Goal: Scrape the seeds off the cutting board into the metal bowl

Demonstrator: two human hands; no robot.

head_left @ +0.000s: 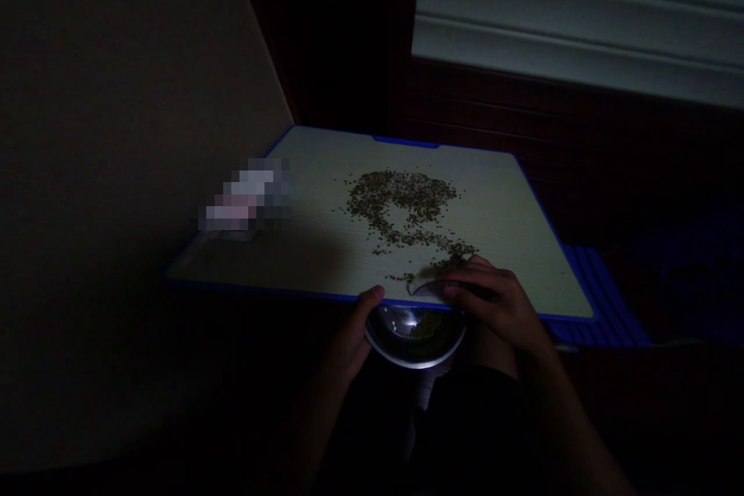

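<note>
One tabletop (pixel 517 232); green grains (pixel 415 190), too many to count, middle to near; one metal bowl (pixel 415 364), below near edge, part hidden; one right hand (pixel 503 301), gripping one curved piece (pixel 428 286), dim; one left hand (pixel 352 335), bowl's left, grip indeterminable

you're working in deep gloom; shadow is dimming the board (pixel 523 248) at left, the bowl (pixel 392 328) is glinting below.

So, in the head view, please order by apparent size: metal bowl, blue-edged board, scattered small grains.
1. Blue-edged board
2. Scattered small grains, taken together
3. Metal bowl, partly hidden by the board
</note>
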